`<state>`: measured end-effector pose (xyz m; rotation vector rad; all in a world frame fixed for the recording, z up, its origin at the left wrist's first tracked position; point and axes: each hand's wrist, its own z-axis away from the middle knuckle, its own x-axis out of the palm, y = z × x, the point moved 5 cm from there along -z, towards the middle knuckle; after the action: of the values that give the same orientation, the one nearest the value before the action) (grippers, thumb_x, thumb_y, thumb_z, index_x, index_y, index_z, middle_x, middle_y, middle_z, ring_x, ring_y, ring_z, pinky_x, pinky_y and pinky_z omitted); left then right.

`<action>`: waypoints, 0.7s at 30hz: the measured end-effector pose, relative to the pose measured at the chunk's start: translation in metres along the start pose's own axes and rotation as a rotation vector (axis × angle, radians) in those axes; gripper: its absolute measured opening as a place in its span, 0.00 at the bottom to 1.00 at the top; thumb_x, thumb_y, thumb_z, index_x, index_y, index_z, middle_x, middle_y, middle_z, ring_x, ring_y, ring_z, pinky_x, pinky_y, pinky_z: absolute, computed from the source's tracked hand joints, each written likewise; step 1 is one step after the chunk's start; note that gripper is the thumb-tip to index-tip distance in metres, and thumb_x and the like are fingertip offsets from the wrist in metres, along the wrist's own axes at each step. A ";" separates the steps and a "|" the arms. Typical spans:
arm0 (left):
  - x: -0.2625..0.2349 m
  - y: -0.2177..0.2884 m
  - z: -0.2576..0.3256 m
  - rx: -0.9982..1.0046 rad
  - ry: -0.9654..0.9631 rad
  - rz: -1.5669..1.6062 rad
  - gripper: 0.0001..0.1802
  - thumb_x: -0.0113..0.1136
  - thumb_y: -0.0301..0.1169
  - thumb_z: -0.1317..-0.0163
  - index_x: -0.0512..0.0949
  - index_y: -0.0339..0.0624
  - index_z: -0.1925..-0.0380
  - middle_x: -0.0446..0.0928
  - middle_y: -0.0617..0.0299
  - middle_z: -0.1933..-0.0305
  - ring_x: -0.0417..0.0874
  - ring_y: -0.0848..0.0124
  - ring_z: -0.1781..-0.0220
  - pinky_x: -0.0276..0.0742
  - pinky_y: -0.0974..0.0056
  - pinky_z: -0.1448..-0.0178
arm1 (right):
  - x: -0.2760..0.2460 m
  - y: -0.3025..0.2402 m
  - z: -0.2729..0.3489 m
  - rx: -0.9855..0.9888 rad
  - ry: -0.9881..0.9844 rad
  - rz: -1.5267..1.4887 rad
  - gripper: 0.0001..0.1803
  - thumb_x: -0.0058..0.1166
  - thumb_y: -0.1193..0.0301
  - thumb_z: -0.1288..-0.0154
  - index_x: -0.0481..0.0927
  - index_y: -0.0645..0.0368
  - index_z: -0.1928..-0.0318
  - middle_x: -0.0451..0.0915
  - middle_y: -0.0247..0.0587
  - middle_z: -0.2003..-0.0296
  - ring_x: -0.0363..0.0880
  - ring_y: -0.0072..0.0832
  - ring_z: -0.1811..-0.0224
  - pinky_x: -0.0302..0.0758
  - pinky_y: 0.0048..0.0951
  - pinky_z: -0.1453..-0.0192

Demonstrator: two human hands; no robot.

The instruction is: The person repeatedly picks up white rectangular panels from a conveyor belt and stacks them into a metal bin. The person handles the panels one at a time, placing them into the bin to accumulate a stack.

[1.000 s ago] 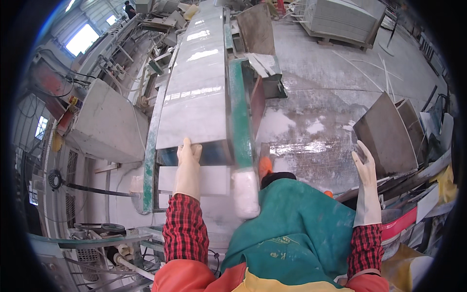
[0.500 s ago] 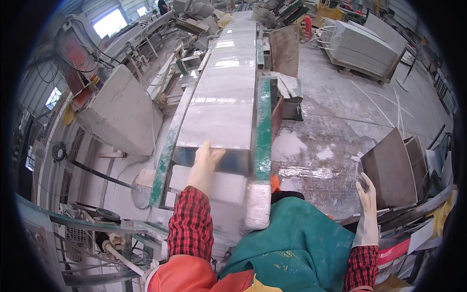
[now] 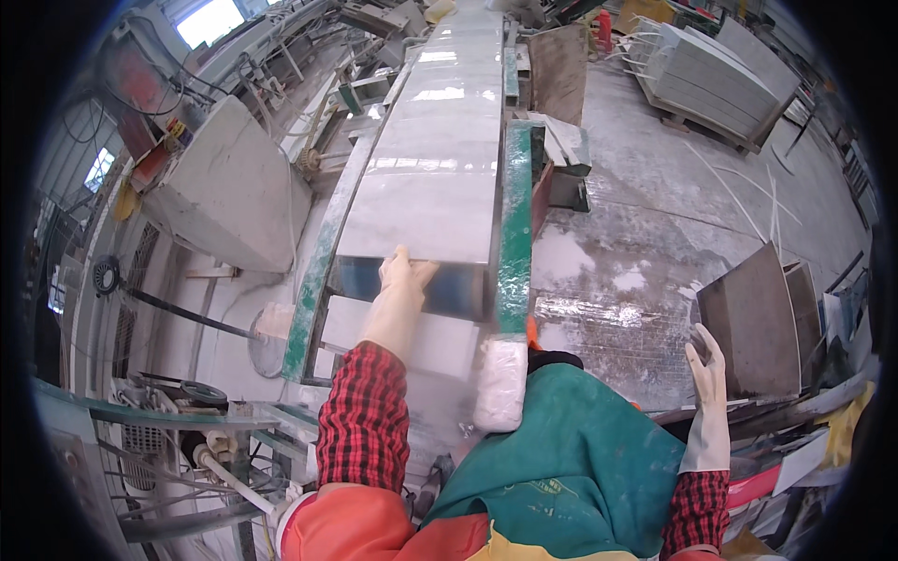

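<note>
A long run of glossy white slabs (image 3: 426, 192) lies on a green-framed conveyor (image 3: 516, 224) in front of me. My left hand (image 3: 400, 285), in a pale rubber glove, is at the near edge of the closest slab. Its fingertips lap onto that edge and seem to grip it, though some fingers are partly hidden. Below the edge shows a dark blue belt end (image 3: 458, 288), slightly blurred. Off to the right, my right hand (image 3: 708, 369), gloved alike, is raised with fingers bent and apart, holding nothing.
A plastic-wrapped white pad (image 3: 501, 383) covers the frame's near right end. Brown boards (image 3: 748, 323) lean beyond my right hand. A grey angular housing (image 3: 229, 192) stands left of the conveyor. Stacked pale slabs (image 3: 706, 79) sit far right, and a wet floor (image 3: 608, 327) lies between.
The whole view has shifted slightly, so the conveyor's near end sits a little higher. My left hand stays at the slab's edge; my right hand keeps nearly the same pose.
</note>
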<state>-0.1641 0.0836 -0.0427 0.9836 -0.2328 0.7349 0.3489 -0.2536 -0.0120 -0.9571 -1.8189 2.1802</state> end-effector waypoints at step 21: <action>-0.036 0.034 -0.023 -0.076 -0.279 -0.698 0.23 0.48 0.47 0.22 0.76 0.33 0.59 0.82 0.49 0.68 0.81 0.68 0.77 0.80 0.65 0.75 | -0.118 0.004 0.005 -0.066 0.327 0.333 0.28 0.62 0.68 0.32 0.75 0.66 0.35 0.78 0.53 0.37 0.75 0.38 0.33 0.68 0.34 0.27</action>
<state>-0.2165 0.0975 -0.0504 1.0065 -0.1412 -0.0487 0.4403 -0.3165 0.0293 -1.6235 -1.6819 1.9818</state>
